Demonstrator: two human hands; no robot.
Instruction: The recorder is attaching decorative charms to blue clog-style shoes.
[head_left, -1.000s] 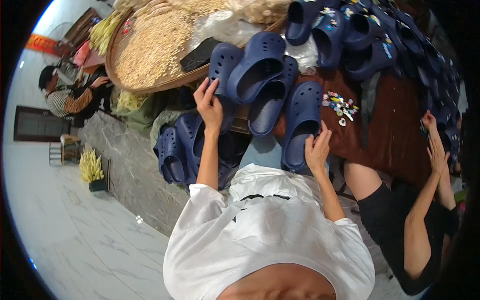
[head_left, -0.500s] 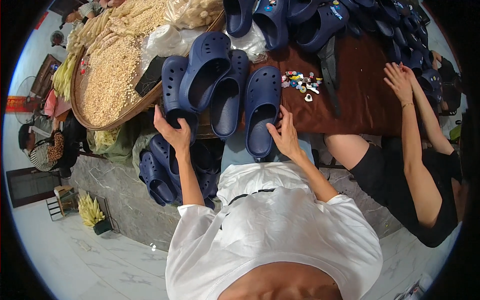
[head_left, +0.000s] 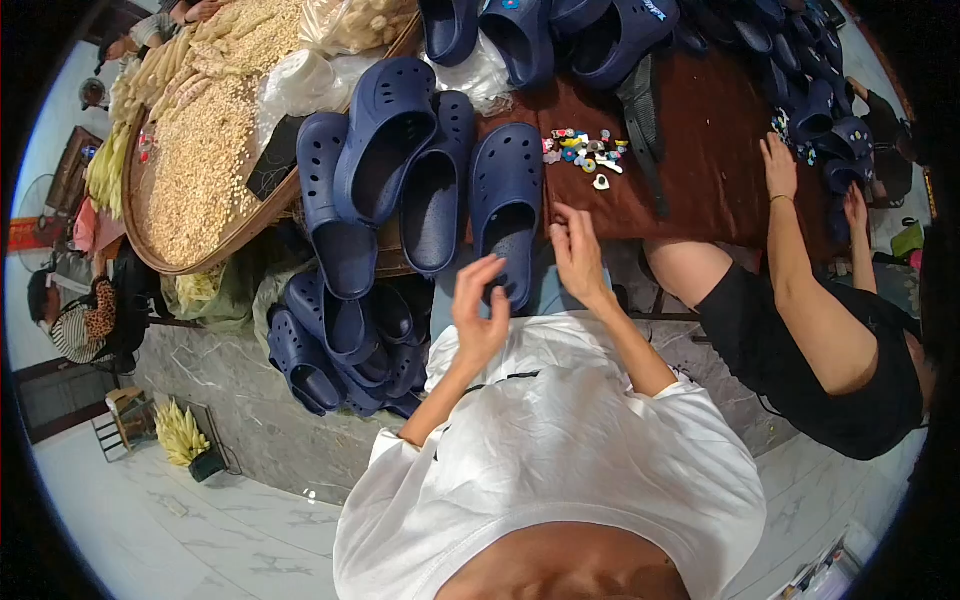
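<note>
Clog now seemingly has the work's focus: left hand has quit the left clog for its heel; right hand stands alongside. Both grips loosely spread, pinching nothing.

Tabletop: brown-covered, before me
Pale floor: white, grey-veined, well left of the tabletop
Stone strip: darker grey, veined, nearer the tabletop
Wooden chair, dark panel: far left of the tabletop
Light: I see white glints left of the tabletop

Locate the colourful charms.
In the head view, right of centre, the charms lie on the brown cloth, between a navy clog and the dark strap.
</note>
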